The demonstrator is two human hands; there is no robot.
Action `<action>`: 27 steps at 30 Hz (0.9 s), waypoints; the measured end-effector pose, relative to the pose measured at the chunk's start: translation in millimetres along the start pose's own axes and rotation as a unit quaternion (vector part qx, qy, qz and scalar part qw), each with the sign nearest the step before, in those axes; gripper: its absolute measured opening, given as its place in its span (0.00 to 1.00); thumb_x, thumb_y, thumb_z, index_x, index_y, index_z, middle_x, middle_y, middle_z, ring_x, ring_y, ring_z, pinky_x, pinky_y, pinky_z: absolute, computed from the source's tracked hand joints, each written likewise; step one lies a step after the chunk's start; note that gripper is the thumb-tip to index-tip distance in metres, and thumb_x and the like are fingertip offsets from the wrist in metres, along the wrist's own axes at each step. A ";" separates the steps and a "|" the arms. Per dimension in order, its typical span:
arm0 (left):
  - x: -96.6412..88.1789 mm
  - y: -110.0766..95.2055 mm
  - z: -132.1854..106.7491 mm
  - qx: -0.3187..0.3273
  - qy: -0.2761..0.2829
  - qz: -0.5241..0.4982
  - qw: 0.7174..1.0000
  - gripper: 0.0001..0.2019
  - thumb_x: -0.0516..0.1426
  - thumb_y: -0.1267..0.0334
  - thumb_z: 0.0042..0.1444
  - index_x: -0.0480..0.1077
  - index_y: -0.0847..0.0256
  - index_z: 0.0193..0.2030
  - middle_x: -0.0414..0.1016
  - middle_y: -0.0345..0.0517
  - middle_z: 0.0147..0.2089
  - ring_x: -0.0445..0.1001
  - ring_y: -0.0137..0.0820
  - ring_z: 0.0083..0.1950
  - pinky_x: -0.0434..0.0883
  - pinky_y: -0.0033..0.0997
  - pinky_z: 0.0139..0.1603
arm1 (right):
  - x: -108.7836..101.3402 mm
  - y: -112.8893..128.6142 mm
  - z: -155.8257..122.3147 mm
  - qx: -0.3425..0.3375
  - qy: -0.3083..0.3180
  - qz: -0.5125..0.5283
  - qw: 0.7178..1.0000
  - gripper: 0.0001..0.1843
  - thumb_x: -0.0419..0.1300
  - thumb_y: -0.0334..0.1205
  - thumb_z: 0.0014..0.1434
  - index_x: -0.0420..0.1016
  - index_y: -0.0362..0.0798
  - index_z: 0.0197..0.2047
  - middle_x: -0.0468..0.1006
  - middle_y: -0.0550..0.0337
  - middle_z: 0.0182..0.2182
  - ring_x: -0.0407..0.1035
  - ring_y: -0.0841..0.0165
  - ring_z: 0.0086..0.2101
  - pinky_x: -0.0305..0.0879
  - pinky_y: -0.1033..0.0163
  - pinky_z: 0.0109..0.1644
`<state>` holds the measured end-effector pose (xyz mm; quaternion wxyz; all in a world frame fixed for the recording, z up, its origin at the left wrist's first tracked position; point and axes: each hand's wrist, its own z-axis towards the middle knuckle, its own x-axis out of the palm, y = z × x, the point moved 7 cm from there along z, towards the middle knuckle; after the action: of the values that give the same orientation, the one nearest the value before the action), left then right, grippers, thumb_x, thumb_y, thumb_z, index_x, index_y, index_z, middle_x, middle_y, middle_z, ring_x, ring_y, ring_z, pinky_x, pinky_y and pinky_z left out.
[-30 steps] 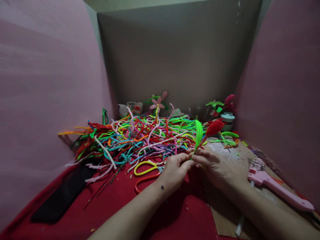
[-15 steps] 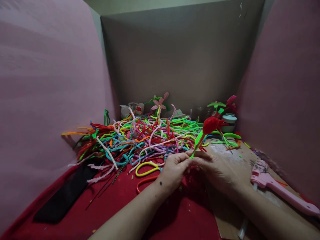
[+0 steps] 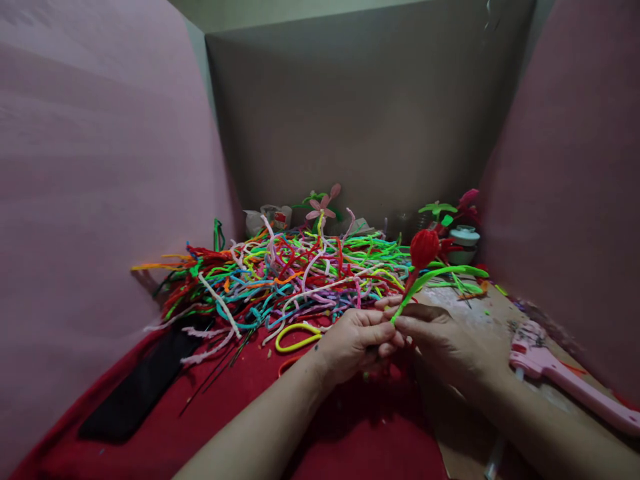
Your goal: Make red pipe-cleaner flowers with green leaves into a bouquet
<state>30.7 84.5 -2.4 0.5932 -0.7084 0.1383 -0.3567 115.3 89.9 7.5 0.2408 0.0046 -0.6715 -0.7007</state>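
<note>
A pipe-cleaner flower (image 3: 425, 249) with a round red head and a long green leaf (image 3: 440, 272) rises from between my fingertips. My left hand (image 3: 357, 340) pinches the lower end of its stem, thumb against fingers. Close beside it, my right hand (image 3: 445, 337) grips the same green stem at the leaf's base. The stem's lowest part is hidden by the fingers. Beyond the hands lies a tangled heap of coloured pipe cleaners (image 3: 300, 280). Scissors with a yellow loop (image 3: 299, 338) and a red one lie just left of my left hand, partly covered by it.
A pink hot glue gun (image 3: 560, 373) lies on the cardboard at right. A black flat object (image 3: 135, 393) rests on the red cloth (image 3: 240, 427) at left. Finished-looking flowers (image 3: 323, 208) and a lidded jar (image 3: 464, 241) stand behind. Pink and grey walls enclose the table.
The flower has turned: its green leaf, upright against the stem before, now arches out to the right. Both hands stay together on the stem. The view has shifted slightly.
</note>
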 end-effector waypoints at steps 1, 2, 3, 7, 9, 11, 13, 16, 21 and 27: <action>-3.7 -1.8 0.5 0.013 -0.041 0.044 0.998 0.13 0.55 0.56 0.52 0.68 0.66 0.27 0.59 0.34 0.18 0.48 0.17 0.14 0.46 0.23 0.15 | -1.4 0.7 0.2 -0.009 -0.005 -0.012 1.000 0.07 0.63 0.36 0.48 0.78 0.47 0.33 0.76 0.59 0.27 0.68 0.68 0.28 0.63 0.62 0.32; -8.2 -5.0 0.2 0.037 -0.090 0.096 0.991 0.12 0.55 0.57 0.52 0.68 0.65 0.26 0.60 0.35 0.19 0.51 0.18 0.15 0.49 0.22 0.17 | -3.5 1.3 0.4 -0.019 -0.015 -0.025 0.999 0.05 0.63 0.36 0.49 0.78 0.47 0.32 0.75 0.60 0.26 0.67 0.69 0.27 0.63 0.63 0.32; -12.0 -9.1 -1.2 0.069 -0.140 0.157 0.975 0.11 0.54 0.59 0.53 0.69 0.65 0.27 0.63 0.37 0.21 0.56 0.20 0.18 0.53 0.22 0.20 | -6.3 2.0 0.4 -0.029 -0.030 -0.040 0.998 0.04 0.63 0.35 0.49 0.77 0.46 0.30 0.75 0.61 0.25 0.67 0.70 0.27 0.62 0.64 0.32; -12.0 -20.1 -12.1 0.175 -0.258 0.411 0.856 0.07 0.51 0.65 0.54 0.69 0.62 0.34 0.71 0.43 0.30 0.66 0.27 0.31 0.60 0.26 0.34 | -14.1 2.8 -1.5 -0.041 -0.097 -0.101 0.989 0.04 0.64 0.37 0.47 0.75 0.46 0.26 0.74 0.62 0.24 0.64 0.72 0.26 0.59 0.66 0.30; -8.8 -18.6 -14.8 0.181 -0.271 0.499 0.803 0.08 0.49 0.64 0.56 0.68 0.62 0.33 0.70 0.43 0.29 0.66 0.28 0.30 0.59 0.27 0.33 | -11.9 5.3 -2.8 -0.045 -0.108 -0.130 0.985 0.06 0.65 0.38 0.46 0.74 0.46 0.24 0.73 0.62 0.23 0.63 0.71 0.26 0.58 0.65 0.30; -6.7 -18.1 -15.7 0.185 -0.268 0.534 0.780 0.09 0.48 0.65 0.58 0.67 0.61 0.32 0.69 0.43 0.28 0.65 0.28 0.29 0.58 0.26 0.32 | -9.4 9.3 -4.1 -0.047 -0.123 -0.157 0.979 0.07 0.65 0.40 0.45 0.74 0.46 0.23 0.72 0.61 0.22 0.63 0.71 0.25 0.58 0.65 0.30; -6.8 -18.8 -14.6 0.185 -0.258 0.521 0.792 0.10 0.47 0.65 0.58 0.67 0.61 0.30 0.68 0.42 0.27 0.65 0.26 0.29 0.58 0.25 0.32 | -8.0 10.9 -4.6 -0.037 -0.134 -0.174 0.975 0.08 0.65 0.41 0.44 0.74 0.45 0.23 0.72 0.61 0.22 0.63 0.70 0.26 0.59 0.64 0.30; -14.1 -20.7 -11.2 0.172 -0.258 0.421 0.853 0.10 0.50 0.63 0.56 0.66 0.61 0.26 0.64 0.38 0.23 0.62 0.24 0.27 0.58 0.24 0.30 | -4.5 9.6 -3.2 -0.016 -0.112 -0.172 0.979 0.09 0.63 0.44 0.46 0.74 0.46 0.26 0.73 0.60 0.24 0.66 0.67 0.28 0.60 0.63 0.33; -22.1 -10.6 -1.0 0.100 -0.195 0.155 0.963 0.12 0.55 0.61 0.51 0.63 0.63 0.21 0.61 0.34 0.18 0.56 0.19 0.19 0.55 0.21 0.22 | 3.3 26.7 -4.4 -0.063 -0.067 -0.277 0.956 0.09 0.61 0.46 0.48 0.73 0.48 0.26 0.72 0.61 0.28 0.66 0.66 0.34 0.60 0.62 0.40; -11.9 3.2 2.5 0.019 -0.087 -0.046 0.995 0.12 0.59 0.57 0.49 0.63 0.63 0.28 0.59 0.30 0.16 0.44 0.15 0.11 0.44 0.19 0.13 | -0.3 35.1 -3.9 -0.101 -0.053 -0.403 0.908 0.11 0.54 0.44 0.56 0.74 0.50 0.28 0.73 0.63 0.27 0.65 0.67 0.32 0.58 0.62 0.40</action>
<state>24.7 92.8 -9.6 0.5996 -0.7308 0.0467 -0.3228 128.4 87.0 40.1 -0.0984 0.2134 -0.5501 -0.8013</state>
